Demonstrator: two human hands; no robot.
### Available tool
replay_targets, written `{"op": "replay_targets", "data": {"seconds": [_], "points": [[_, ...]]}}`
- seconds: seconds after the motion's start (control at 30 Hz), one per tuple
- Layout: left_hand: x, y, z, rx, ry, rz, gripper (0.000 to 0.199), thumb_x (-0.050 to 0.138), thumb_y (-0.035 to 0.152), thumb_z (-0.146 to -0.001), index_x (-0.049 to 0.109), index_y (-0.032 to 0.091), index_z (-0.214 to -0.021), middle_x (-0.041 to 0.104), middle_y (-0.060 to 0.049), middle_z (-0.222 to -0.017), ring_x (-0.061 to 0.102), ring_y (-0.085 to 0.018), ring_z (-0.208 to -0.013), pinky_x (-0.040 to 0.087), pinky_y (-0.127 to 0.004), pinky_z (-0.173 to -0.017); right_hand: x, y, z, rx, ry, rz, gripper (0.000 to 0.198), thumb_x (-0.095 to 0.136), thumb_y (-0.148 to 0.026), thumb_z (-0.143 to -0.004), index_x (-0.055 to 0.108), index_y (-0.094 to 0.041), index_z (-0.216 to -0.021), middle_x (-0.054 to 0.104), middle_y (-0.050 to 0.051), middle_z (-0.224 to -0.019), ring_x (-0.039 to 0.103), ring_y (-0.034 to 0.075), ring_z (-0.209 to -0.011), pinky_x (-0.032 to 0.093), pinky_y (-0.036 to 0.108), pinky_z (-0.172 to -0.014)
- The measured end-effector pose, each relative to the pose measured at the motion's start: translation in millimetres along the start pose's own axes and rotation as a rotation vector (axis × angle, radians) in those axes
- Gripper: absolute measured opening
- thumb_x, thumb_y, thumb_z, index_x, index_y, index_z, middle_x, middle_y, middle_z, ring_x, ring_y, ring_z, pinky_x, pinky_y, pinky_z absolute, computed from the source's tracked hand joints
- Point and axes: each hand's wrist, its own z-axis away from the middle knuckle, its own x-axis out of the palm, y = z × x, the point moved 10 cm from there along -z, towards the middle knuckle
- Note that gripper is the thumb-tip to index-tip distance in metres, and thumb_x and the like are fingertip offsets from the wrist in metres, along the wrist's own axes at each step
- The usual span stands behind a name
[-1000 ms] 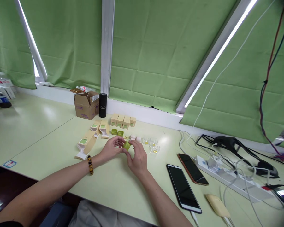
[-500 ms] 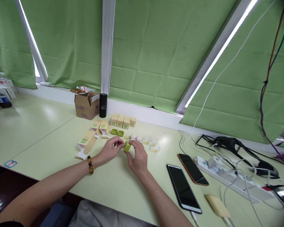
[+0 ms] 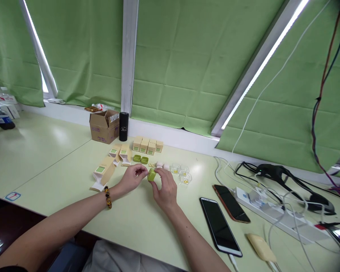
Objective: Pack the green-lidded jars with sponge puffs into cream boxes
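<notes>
My right hand (image 3: 166, 190) pinches a small, rounded green container (image 3: 151, 175) between thumb and fingers, just above the table. Close to its left side is my left hand (image 3: 132, 178), thumb and index finger pressed together; whether something tiny is between them I cannot make out. Beyond the hands lie two open green trays (image 3: 141, 158), some small yellowish pieces (image 3: 151, 165) and pale pink pieces (image 3: 162, 165). Several clear plastic cups with yellow bits (image 3: 184, 177) are grouped to the right of these. Opened cream cartons (image 3: 104, 170) lie on the left.
Several closed cream cartons (image 3: 147, 145) stand in a row at the back. Behind the opened cartons are a cardboard box (image 3: 104, 128) and a black tumbler (image 3: 124, 126). Two phones (image 3: 220, 226), a power strip (image 3: 274, 213) and tangled cables occupy the right side.
My left fingertips have shifted slightly left, away from the green container. The container has turned a little in my right hand.
</notes>
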Motion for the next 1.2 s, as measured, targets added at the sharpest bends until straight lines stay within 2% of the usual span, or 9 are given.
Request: {"op": "replay_targets", "data": {"seconds": [0.67, 1.0, 1.2], "points": [[-2.1, -5.5, -1.6, -0.015, 0.003, 0.017, 0.029, 0.064, 0.043, -0.091, 0.065, 0.015, -0.082, 0.065, -0.004, -0.080, 0.058, -0.017, -0.077, 0.045, -0.029, -0.072, -1.3, 2.3, 0.2, 0.009, 0.006, 0.007, 0.043, 0.062, -0.018, -0.093, 0.053, -0.020, -0.135, 0.069, 0.014, -0.122, 0.065, 0.029, -0.113, 0.058, 0.049, -0.091], [-7.1, -16.5, -5.2, -0.054, 0.035, 0.118, 0.030, 0.071, 0.045, -0.085, 0.067, 0.015, -0.082, 0.067, -0.004, -0.079, 0.060, -0.017, -0.075, 0.048, -0.029, -0.072, 1.3, 9.0, 3.0, 0.037, 0.004, 0.006, 0.044, 0.063, -0.020, -0.093, 0.053, -0.021, -0.136, 0.068, 0.013, -0.123, 0.062, 0.030, -0.117, 0.061, 0.049, -0.086], [-25.9, -34.4, -9.2, -0.092, 0.184, 0.129, 0.030, 0.069, 0.045, -0.086, 0.068, 0.015, -0.088, 0.070, -0.006, -0.086, 0.064, -0.019, -0.081, 0.051, -0.031, -0.077, 0.3, 21.5, 5.6, 0.122, 0.020, -0.018, 0.043, 0.062, -0.020, -0.093, 0.053, -0.021, -0.135, 0.067, 0.013, -0.124, 0.061, 0.030, -0.116, 0.061, 0.048, -0.086]]}}
